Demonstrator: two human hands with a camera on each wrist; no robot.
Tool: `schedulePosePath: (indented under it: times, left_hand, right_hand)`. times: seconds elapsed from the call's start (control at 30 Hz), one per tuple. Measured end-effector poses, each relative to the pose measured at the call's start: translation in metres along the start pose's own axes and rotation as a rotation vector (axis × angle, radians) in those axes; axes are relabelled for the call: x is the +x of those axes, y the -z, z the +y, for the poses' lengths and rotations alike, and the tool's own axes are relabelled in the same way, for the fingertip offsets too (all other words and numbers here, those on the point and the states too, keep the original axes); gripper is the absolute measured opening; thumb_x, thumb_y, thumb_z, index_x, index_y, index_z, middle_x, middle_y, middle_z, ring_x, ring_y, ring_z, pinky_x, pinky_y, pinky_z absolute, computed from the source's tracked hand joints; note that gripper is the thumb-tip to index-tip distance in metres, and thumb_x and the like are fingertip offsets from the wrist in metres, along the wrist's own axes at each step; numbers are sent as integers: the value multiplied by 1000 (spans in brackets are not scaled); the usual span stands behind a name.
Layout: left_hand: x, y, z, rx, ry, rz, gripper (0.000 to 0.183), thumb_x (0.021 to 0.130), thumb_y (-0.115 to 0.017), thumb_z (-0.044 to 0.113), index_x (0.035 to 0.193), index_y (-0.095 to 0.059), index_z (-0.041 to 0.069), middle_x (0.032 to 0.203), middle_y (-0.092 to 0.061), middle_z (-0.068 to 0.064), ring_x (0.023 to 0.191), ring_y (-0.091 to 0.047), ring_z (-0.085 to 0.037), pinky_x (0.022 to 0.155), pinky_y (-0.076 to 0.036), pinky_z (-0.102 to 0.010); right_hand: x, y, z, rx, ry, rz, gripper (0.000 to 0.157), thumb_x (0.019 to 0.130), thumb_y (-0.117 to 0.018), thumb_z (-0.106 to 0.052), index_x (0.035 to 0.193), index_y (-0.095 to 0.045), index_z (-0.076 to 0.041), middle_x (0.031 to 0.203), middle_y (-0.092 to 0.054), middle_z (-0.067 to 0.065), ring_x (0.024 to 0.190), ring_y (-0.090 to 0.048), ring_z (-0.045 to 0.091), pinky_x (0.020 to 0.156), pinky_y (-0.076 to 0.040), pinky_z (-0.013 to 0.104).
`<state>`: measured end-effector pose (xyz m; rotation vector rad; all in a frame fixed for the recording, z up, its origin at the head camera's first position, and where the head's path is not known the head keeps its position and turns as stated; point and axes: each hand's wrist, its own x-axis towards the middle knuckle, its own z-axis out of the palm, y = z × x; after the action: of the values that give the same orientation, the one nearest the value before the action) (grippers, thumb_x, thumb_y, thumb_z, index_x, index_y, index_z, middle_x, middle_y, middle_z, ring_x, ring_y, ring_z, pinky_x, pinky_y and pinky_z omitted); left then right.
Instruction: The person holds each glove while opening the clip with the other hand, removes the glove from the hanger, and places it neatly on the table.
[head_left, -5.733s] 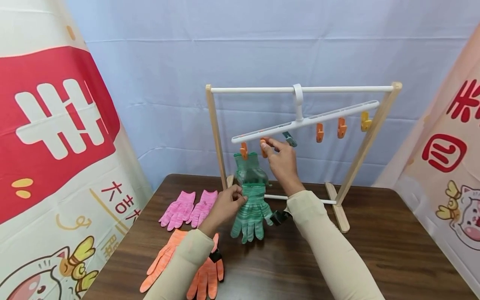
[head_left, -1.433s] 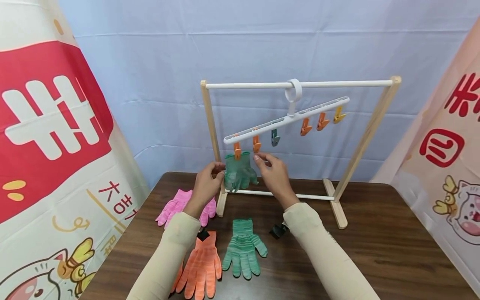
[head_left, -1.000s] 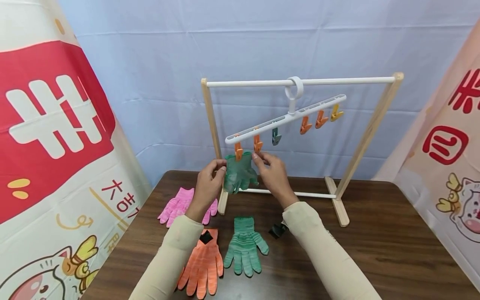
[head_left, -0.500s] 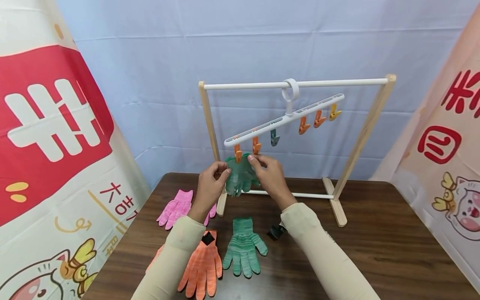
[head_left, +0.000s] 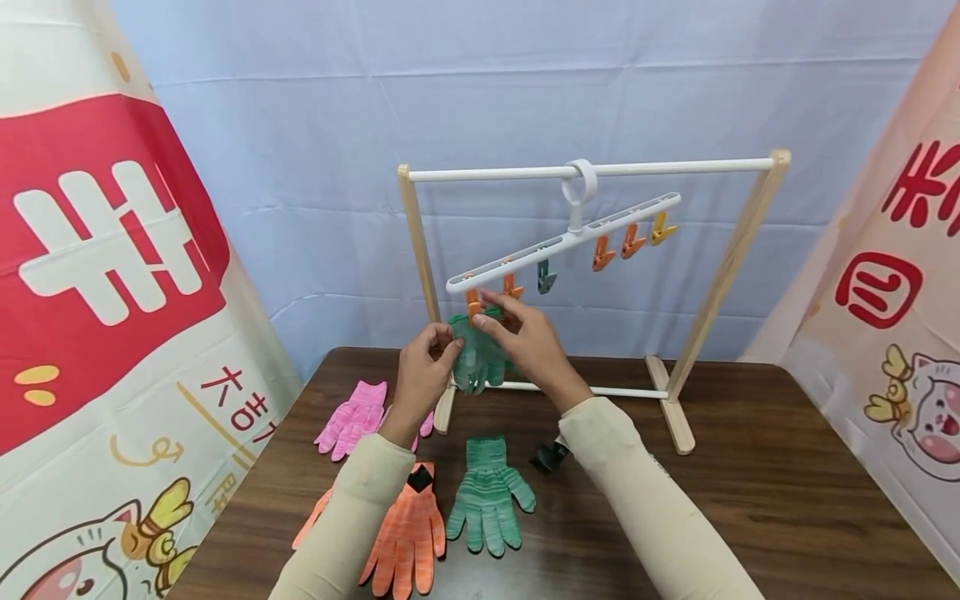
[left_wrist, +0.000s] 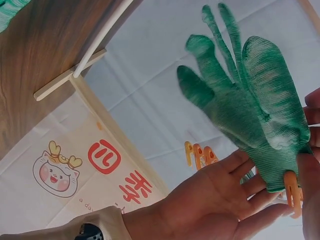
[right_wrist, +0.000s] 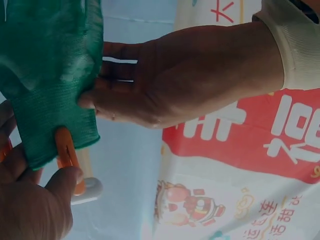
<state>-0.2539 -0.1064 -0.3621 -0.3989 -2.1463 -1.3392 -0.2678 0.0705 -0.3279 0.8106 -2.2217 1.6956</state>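
A green knit glove point(head_left: 480, 362) hangs, fingers down, from the leftmost orange clip point(head_left: 472, 302) on a tilted white hanger point(head_left: 551, 248). My left hand point(head_left: 422, 367) pinches the glove's left edge near the cuff, thumb in front, as the right wrist view shows. At that clip is my right hand point(head_left: 531, 343); its thumb point(right_wrist: 70, 177) presses the clip's lower end, while the other fingers reach behind the glove cuff. A second green glove point(head_left: 489, 496) lies flat on the table in front.
The hanger hooks over the white bar of a wooden-legged rack point(head_left: 723, 275). More clips hang along it, including a dark green one point(head_left: 546, 277) and a yellow one point(head_left: 662, 229). Pink gloves point(head_left: 351, 421) and orange gloves point(head_left: 408, 537) lie on the brown table point(head_left: 750, 500) at left.
The second green glove, earlier in my left hand, now lies on the table. My left hand moved to the hanging glove. My right hand has just shifted left from the cuff's right edge to the clip.
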Motion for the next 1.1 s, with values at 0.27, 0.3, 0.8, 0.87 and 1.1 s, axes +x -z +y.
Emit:
schedulePosePath:
  times: [0.27, 0.3, 0.8, 0.87, 1.1]
  left_hand:
    - [-2, 1, -1, 8, 2, -12, 8, 85, -65, 19, 90, -60, 13, 74, -58, 1, 67, -53, -12, 63, -45, -28]
    - [-2, 1, -1, 9, 3, -16, 9, 85, -65, 19, 90, -60, 13, 74, -58, 1, 68, -54, -11, 63, -45, -28]
    - [-8, 2, 5, -11, 20, -62, 8, 87, -63, 21, 91, -59, 15, 73, -57, 2, 65, -52, -12, 60, -43, -28]
    - [-10, 2, 4, -13, 19, -73, 8, 87, -62, 21, 91, -59, 15, 73, -57, 2, 65, -51, -13, 59, -43, -29]
    - [-21, 5, -5, 11, 74, -109, 7, 88, -61, 23, 93, -59, 18, 74, -58, 4, 66, -51, -13, 60, -43, -31]
  right_hand:
    - [1, -2, -9, 1, -14, -37, 48, 88, -56, -45, 132, -46, -31, 122, -55, -8, 108, -54, 6, 88, -45, 32]
    - [2, -2, -10, 18, -4, -45, 48, 88, -55, -44, 132, -46, -29, 122, -56, -5, 108, -53, 7, 89, -44, 32]
    - [-1, 2, -47, 57, -10, 1, 31, 92, -56, -24, 118, -62, -10, 121, -59, 5, 115, -51, 12, 93, -41, 35]
    - [-1, 1, -47, 58, -15, 23, 30, 91, -56, -25, 117, -62, -11, 119, -60, 5, 114, -51, 11, 92, -42, 35]
    - [0, 1, -46, 67, 22, 30, 30, 92, -56, -21, 119, -61, -10, 108, -65, 9, 106, -57, 14, 90, -44, 36]
